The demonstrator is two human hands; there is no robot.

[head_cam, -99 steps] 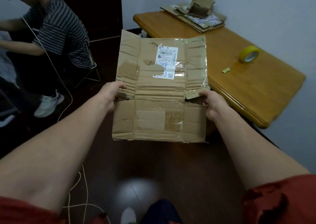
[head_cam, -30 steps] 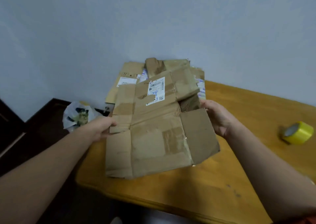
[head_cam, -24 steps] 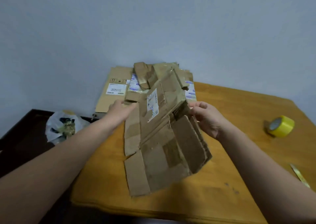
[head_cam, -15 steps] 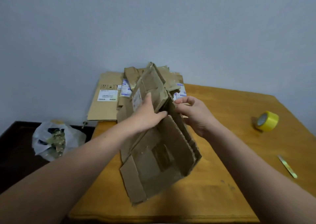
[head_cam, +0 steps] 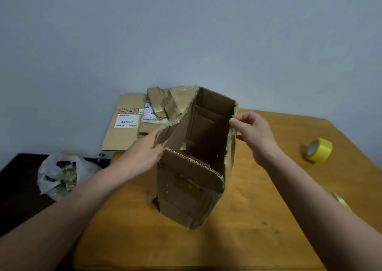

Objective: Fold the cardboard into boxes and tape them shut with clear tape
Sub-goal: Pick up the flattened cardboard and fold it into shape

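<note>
Head view: cardboard box [head_cam: 186,188] stands upright on the surface [head_cam: 268,239], long axis vertical. Gripping its left wall is the left hand [head_cam: 142,155], pinching its right rim the right hand [head_cam: 256,134]; tape roll [head_cam: 319,149] lies right of the box, nearer that hand

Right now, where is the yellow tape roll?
In the head view, the yellow tape roll lies on the table near its right edge, right of the right hand and apart from the cardboard box.
</note>
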